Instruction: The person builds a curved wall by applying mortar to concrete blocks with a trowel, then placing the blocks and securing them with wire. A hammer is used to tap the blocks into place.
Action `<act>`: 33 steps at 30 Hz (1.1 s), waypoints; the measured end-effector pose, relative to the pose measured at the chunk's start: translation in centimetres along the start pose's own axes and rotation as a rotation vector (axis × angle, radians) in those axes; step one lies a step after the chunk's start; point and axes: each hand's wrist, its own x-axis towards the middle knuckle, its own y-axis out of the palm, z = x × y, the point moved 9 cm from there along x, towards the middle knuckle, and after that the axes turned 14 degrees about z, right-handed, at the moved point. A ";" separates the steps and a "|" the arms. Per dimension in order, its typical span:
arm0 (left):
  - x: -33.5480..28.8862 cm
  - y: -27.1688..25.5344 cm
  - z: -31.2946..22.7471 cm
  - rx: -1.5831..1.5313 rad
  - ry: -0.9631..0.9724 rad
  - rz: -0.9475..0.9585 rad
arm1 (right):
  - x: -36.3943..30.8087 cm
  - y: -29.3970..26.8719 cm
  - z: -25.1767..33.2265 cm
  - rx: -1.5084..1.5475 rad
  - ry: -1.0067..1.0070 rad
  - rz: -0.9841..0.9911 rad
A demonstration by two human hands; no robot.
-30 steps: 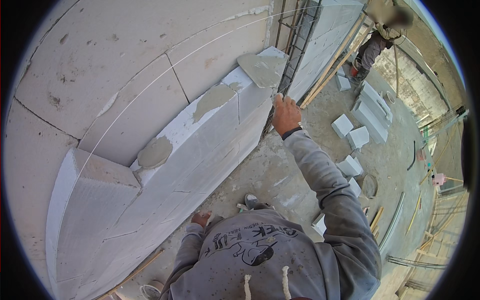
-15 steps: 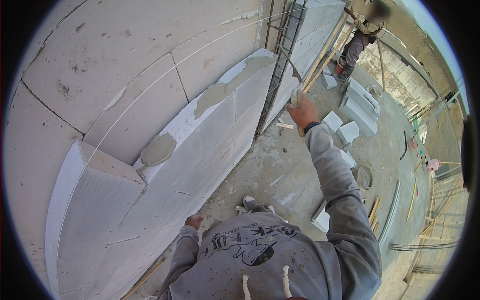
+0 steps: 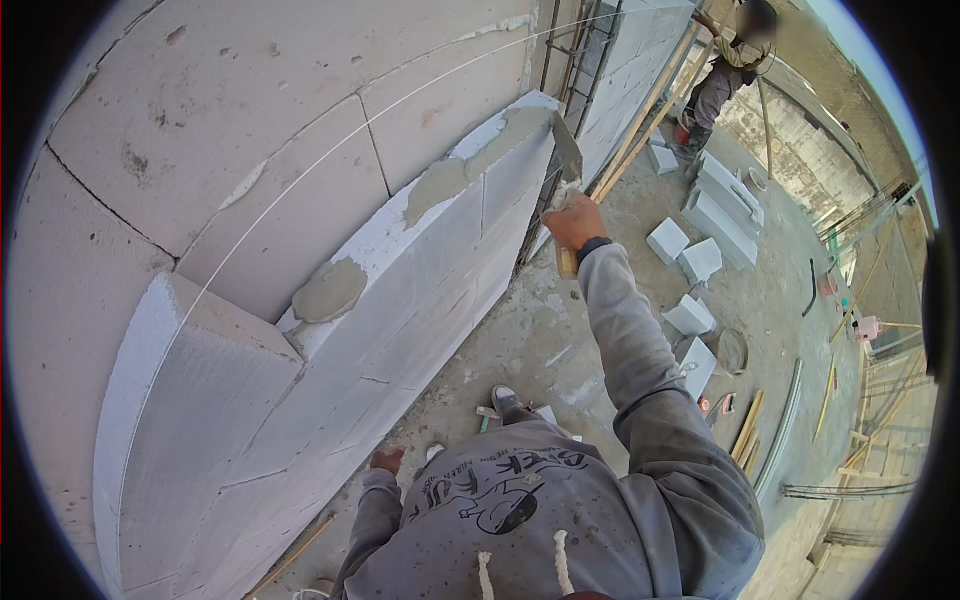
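Observation:
My right hand (image 3: 573,222) is closed around the wooden handle of a trowel (image 3: 567,152). The trowel's metal blade stands on edge at the far end of a low white block wall (image 3: 430,260), beside the mortar (image 3: 520,135) spread along its top. Closer to me, a separate round patch of mortar (image 3: 330,291) lies on the same ledge. My left hand (image 3: 388,459) hangs low beside the wall's face, its fingers curled, with nothing visible in them.
One raised block (image 3: 215,350) ends the ledge on the near left. A white string line (image 3: 300,172) crosses above the ledge. Steel bars (image 3: 590,60) rise past the wall's far end. Loose white blocks (image 3: 668,240) and a bucket (image 3: 731,351) stand on the floor. A co-worker (image 3: 725,80) stands far right.
My right hand has swung left toward the wall with the trowel, and its blade now shows broadside at the wall's far end. My left hand has dropped slightly.

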 end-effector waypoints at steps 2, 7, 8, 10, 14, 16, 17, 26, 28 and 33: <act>-0.4 0.2 0.7 0.057 -0.050 0.045 | -2.2 0.0 0.1 -0.009 -0.025 0.077; -0.3 0.6 -1.0 0.136 -0.085 0.064 | -5.5 -1.6 0.2 0.296 0.050 0.355; 1.4 1.5 0.5 0.071 -0.034 0.090 | -5.1 -1.9 0.1 0.293 0.047 0.359; 3.6 1.7 -0.7 0.119 -0.026 0.086 | -2.9 -6.2 2.4 -0.215 -0.206 -0.049; 3.1 0.9 -11.0 0.030 -0.041 0.159 | 1.8 -7.4 1.8 -0.555 -0.071 -0.034; 4.5 0.6 -11.7 0.060 0.035 0.138 | 3.2 -6.5 2.9 -0.682 -0.048 -0.021; 4.9 0.5 -11.5 0.061 0.033 0.136 | 3.5 -5.6 3.4 -0.734 -0.067 0.006; 2.5 -0.9 -4.6 0.121 -0.005 0.161 | -7.0 4.1 9.6 -0.742 -0.283 0.013; 2.2 -1.1 -1.6 0.161 -0.012 0.205 | -9.7 5.9 11.1 -0.724 -0.305 0.016; 0.1 -3.0 1.5 0.213 0.017 0.261 | -15.9 10.6 13.7 -0.692 -0.343 0.068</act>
